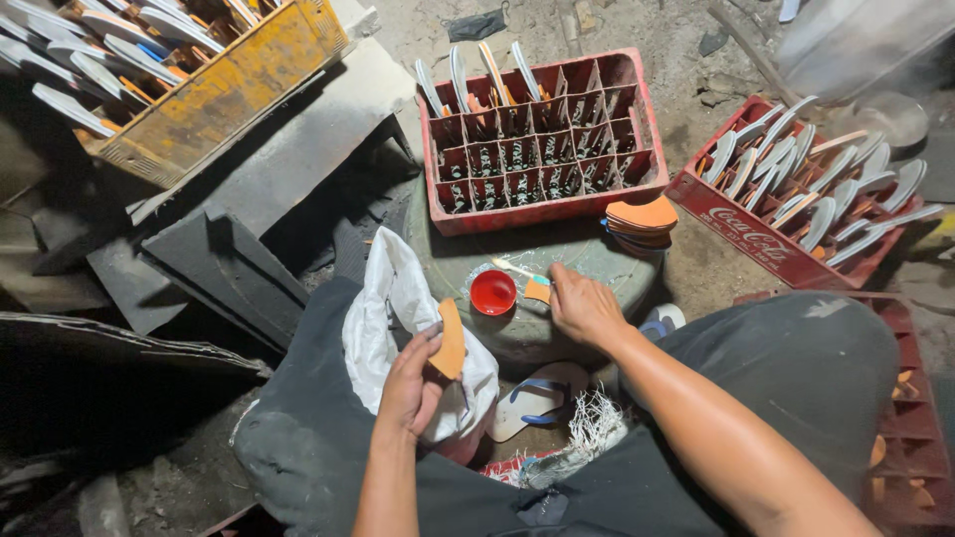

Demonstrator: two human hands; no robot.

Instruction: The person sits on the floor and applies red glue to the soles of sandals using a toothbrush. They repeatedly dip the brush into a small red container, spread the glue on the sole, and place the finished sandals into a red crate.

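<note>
My left hand [410, 383] grips an orange shoe-sole piece [451, 340] above a white sack [393, 298] on my lap. My right hand [581, 303] rests on a round grey surface [587, 259], fingers closed around a small brush [517, 268] with a yellowish handle, next to a small orange piece [538, 289]. A red round lid or dish [492, 291] sits just left of that hand. A stack of orange sole pieces [642, 219] lies at the far edge of the round surface.
A red divided crate [542, 129] holds a few upright soles at its back. Another red crate [796, 199] on the right is full of soles. A yellow crate [214, 89] stands upper left. Dark slabs [229, 259] lie left. A sandal [537, 398] lies below.
</note>
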